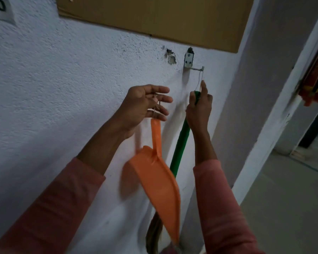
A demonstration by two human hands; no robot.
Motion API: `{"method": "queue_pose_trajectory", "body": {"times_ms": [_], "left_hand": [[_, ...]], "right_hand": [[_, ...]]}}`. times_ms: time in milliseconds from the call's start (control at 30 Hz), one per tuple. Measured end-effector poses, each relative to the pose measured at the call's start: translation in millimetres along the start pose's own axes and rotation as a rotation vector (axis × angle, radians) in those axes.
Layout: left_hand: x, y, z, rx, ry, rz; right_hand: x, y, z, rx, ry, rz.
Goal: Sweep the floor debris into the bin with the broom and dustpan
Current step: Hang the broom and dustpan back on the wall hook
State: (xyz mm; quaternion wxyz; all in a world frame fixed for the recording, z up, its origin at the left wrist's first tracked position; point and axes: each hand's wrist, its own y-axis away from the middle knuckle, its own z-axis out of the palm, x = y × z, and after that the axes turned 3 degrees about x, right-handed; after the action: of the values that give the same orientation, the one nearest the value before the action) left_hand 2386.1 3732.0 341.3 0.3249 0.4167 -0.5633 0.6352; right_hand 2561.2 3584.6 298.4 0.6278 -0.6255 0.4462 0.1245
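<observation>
An orange dustpan (159, 178) hangs by a thin loop at the top of its handle. That loop runs over the fingers of my left hand (145, 105), whose fingers are spread and nearly straight. My right hand (198, 109) grips the top of the broom's green handle (179, 149), which slants down along the white wall. A thin wire loop runs from the handle's top up to a metal wall hook (196, 69). The broom's brown bristles (153, 237) show at the bottom, partly hidden behind the dustpan.
A cardboard sheet (151, 17) is fixed to the white wall above the hook. A white pillar edge (275, 114) stands to the right, with a doorway and grey floor (286, 195) beyond. Red and orange cloth (316, 88) hangs at the far right.
</observation>
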Motion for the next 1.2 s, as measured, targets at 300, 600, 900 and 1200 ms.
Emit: {"method": "queue_pose_trajectory", "body": {"times_ms": [300,600,900,1200], "left_hand": [[6,-52,29,-0.100,-0.176,0.159],[30,-96,59,-0.114,0.056,0.052],[21,-131,75,0.168,-0.355,0.226],[12,-159,91,0.391,-0.819,0.562]], "right_hand": [[-58,41,-58,-0.429,-0.327,0.086],[-51,13,-77,-0.426,-0.600,0.313],[-49,-17,-62,-0.002,-0.700,0.329],[-45,-52,-29,0.216,-0.518,0.323]]}}
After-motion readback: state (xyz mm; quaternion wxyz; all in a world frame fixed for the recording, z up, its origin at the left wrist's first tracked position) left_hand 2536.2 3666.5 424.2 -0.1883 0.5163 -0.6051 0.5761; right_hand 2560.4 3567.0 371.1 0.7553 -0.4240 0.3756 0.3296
